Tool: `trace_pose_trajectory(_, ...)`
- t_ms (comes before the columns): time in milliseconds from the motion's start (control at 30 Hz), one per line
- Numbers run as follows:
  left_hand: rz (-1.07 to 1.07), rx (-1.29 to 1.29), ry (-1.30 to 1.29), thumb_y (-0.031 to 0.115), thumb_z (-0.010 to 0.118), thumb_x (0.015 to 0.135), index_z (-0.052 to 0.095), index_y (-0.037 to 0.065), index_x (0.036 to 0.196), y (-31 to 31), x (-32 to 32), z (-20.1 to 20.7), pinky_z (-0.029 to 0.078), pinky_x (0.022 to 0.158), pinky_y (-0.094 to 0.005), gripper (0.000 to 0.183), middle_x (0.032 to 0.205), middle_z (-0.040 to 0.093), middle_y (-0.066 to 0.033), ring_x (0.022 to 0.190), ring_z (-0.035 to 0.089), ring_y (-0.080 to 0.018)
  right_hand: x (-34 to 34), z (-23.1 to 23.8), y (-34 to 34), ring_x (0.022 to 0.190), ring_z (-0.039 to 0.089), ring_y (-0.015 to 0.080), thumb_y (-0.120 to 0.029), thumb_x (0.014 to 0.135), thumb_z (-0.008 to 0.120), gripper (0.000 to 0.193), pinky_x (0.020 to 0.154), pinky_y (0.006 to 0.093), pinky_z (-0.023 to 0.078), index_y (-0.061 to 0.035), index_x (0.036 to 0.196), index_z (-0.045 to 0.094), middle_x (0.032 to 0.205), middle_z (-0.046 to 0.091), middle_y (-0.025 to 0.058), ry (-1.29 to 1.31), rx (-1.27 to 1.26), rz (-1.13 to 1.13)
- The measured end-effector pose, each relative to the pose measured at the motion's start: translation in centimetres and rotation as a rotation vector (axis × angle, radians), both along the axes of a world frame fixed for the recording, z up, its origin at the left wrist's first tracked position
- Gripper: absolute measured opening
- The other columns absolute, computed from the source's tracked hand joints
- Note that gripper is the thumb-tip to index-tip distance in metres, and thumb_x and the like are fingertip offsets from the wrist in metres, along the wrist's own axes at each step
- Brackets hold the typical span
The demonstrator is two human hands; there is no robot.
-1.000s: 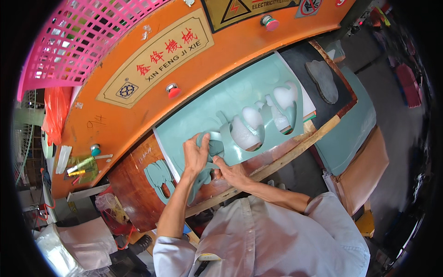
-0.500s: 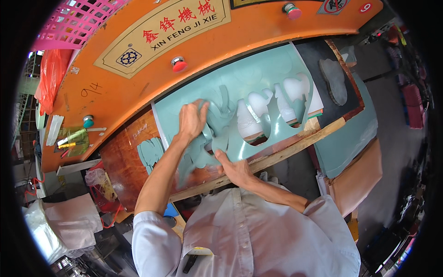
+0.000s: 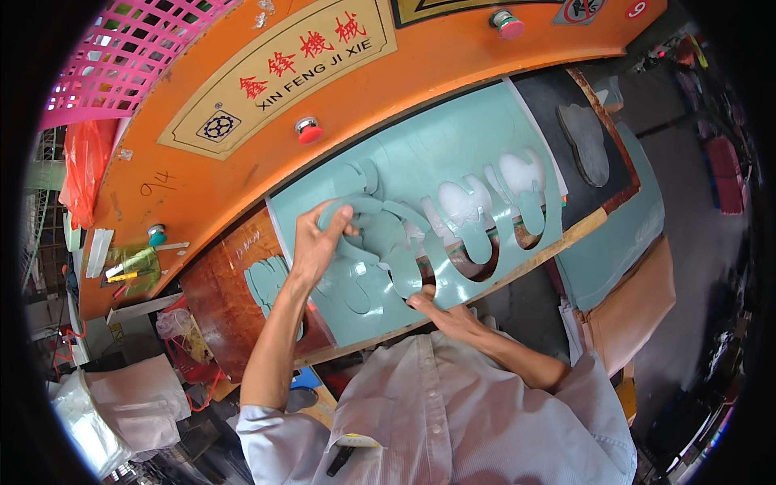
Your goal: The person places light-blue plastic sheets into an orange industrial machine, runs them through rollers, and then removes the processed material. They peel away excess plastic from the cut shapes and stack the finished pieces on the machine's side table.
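Note:
A pale green sheet (image 3: 453, 121) with sole-shaped cut-outs lies on the work board under the orange machine beam. My left hand (image 3: 317, 242) pinches a curved, ring-like green cut piece (image 3: 356, 206) between thumb and fingers, above the sheet's left part. At the near edge, my right hand (image 3: 447, 317) is closed on the sheet, thumb on top; its other fingers are partly hidden. Cut flaps (image 3: 477, 238) stand partly loose around the openings, where white material shows through. A stack of green cut pieces (image 3: 265, 284) sits left of the sheet.
The orange machine beam (image 3: 194, 178) spans the far side, bearing red push buttons (image 3: 309, 132) and a green button (image 3: 157, 234). A grey sole-shaped piece (image 3: 584, 144) rests on the black board at right. More green sheets (image 3: 606, 250) lie beyond it. A pink basket (image 3: 121, 65) hangs upper left.
My left hand has moved slightly left and down, and now holds the curved piece up. My right hand has shifted right and nearer my body. The sheet's left end now lies flatter.

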State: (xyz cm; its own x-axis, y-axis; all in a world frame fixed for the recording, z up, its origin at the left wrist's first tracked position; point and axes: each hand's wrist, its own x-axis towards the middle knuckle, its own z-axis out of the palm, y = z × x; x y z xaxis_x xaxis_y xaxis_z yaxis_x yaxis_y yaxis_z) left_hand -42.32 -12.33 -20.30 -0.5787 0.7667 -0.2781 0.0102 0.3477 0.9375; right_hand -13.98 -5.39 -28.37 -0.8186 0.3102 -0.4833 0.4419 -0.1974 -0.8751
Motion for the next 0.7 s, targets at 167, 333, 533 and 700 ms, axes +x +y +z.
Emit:
trace_pose_trajectory(167, 0.194, -0.01, -0.147, 0.034, 0.07, 0.103, 0.068, -0.004, 0.131, -3.6, 1.8, 1.3, 0.053, 0.094, -0.0376, 0.047, 0.075, 0.064, -0.0061, 0.083, 0.064, -0.0161, 3.4, 2.6, 1.9, 0.112, 0.072, 0.0192, -0.042, 0.11, 0.061, 0.047, 0.097, 0.0348, 0.057, 0.0, 0.132, 0.068, 0.117, 0.075, 0.0134, -0.22, -0.495, -0.032)
trace_pose_trajectory(333, 0.26, 0.171, -0.051, 0.032, 0.07, 0.106, 0.066, -0.005, 0.135, -4.6, 3.1, 1.4, 0.055, 0.085, -0.0339, 0.048, 0.079, 0.067, -0.0068, 0.074, 0.062, -0.0146, 2.8, 6.2, 2.2, 0.099, 0.071, 0.0155, -0.032, 0.108, 0.067, 0.041, 0.085, 0.0314, 0.059, 0.0035, 0.128, 0.068, 0.104, 0.076, 0.0099, -0.173, -0.152, 0.029)
trace_pose_trajectory(533, 0.309, 0.171, 0.01, 0.025, 0.069, 0.106, 0.065, -0.006, 0.135, -5.0, 4.2, 1.0, 0.054, 0.071, -0.0291, 0.043, 0.083, 0.069, -0.0062, 0.072, 0.062, -0.0122, -8.9, 3.3, 2.8, 0.064, 0.046, 0.0063, -0.025, 0.103, 0.072, 0.033, 0.057, 0.0302, 0.04, 0.0022, 0.122, 0.07, 0.072, 0.057, -0.0026, 0.041, -0.189, -0.245)
trace_pose_trajectory(700, 0.377, 0.125, 0.396, 0.02, 0.075, 0.101, 0.068, -0.004, 0.131, -4.4, 4.2, 0.4, 0.048, 0.064, -0.0252, 0.039, 0.084, 0.068, -0.0019, 0.07, 0.058, -0.0085, -11.3, 3.2, 1.7, 0.07, 0.047, 0.0027, -0.015, 0.101, 0.073, 0.016, 0.059, 0.0265, 0.039, -0.001, 0.106, 0.077, 0.082, 0.061, -0.0059, 0.051, -0.074, -0.159)
